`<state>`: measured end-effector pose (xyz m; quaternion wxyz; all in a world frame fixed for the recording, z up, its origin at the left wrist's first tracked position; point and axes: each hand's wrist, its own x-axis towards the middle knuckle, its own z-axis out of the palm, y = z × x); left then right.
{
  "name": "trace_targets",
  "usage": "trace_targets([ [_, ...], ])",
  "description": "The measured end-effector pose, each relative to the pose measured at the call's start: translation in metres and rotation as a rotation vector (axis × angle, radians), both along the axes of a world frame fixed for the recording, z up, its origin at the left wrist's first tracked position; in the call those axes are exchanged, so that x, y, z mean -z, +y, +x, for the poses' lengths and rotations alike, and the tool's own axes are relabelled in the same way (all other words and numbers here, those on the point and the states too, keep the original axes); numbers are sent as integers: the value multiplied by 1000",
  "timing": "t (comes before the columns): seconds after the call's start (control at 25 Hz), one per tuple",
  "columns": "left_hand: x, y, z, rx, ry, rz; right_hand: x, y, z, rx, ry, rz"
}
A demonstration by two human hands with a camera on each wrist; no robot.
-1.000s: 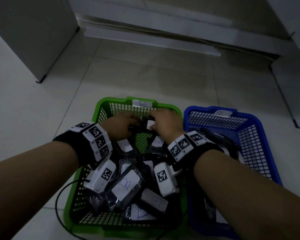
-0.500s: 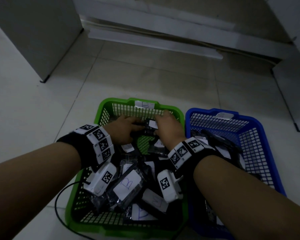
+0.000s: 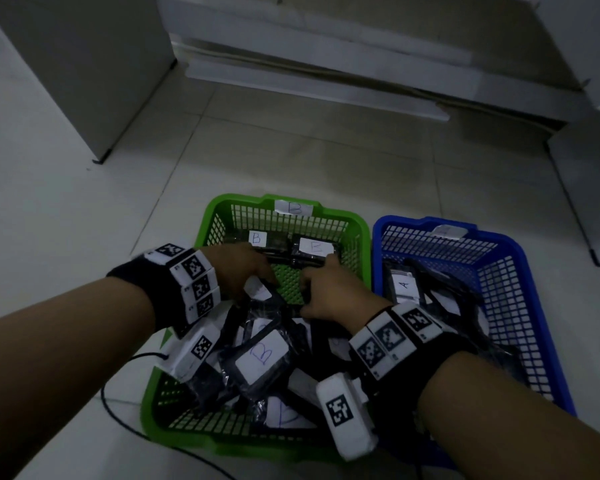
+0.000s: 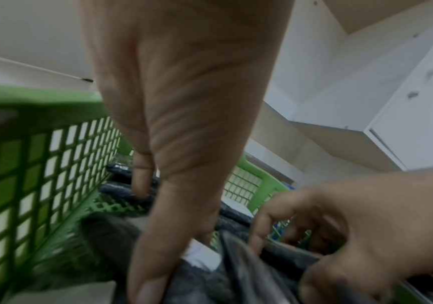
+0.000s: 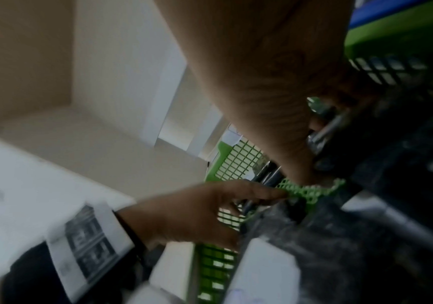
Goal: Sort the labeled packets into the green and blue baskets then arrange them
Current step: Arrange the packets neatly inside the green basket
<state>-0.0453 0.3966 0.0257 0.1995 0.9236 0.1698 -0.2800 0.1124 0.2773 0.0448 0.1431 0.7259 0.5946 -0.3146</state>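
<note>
Green basket (image 3: 352, 223) sits on the tiled floor (image 3: 84, 202), touching the blue basket (image 3: 520, 258) on its right. Each basket carries a paper tag on its far rim; the green one reads B.

Both hands are inside the green basket, near its far end. 2 packets stand against the far wall: 1 labelled B (image 3: 257, 238), the other (image 3: 314, 247) with a label I cannot read for sure. A patch of bare green mesh shows between the hands.

Left hand (image 3: 238, 268): fingers bent down among the packets. In the left wrist view the thumb (image 4: 163, 246) presses on a black packet (image 4: 205, 283) and 1 fingertip touches another dark packet further in. Whether it truly grips, I cannot tell.

Right hand (image 3: 329, 292): fingers curled around the edge of a black packet, thumb underneath, as the left wrist view shows; index finger points to the far packets.

Near end of the green basket: loose heap of black packets, 1 large B label (image 3: 264, 355) face up.

Blue basket: several black packets, 1 labelled A (image 3: 404, 284).
</note>
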Motion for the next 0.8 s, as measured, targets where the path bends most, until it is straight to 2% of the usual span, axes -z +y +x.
trace_targets([
  [0.08, -2, -3, -1, 51, 33, 86, -4, -2, 3, 46, 98, 1],
  [0.16, -7, -4, -3, 13, 17, 128, -12, 3, 6, 96, 155, 50],
  [0.24, -14, -4, -7, -62, 6, 143, -18, 14, 10, 122, 184, 166],
  [0.36, -23, -1, -16, -136, -47, 118, -16, 37, 11, 71, 249, 399],
  [0.56, -31, -2, -37, -165, -161, 150, 19, 58, -7, -63, 159, 604],
  [0.68, -31, -2, -42, -145, -189, 248, 35, 50, -13, -15, 105, 725],
  [0.8, -29, -4, -42, -141, -208, 290, 39, 51, -10, 75, 200, 714],
])
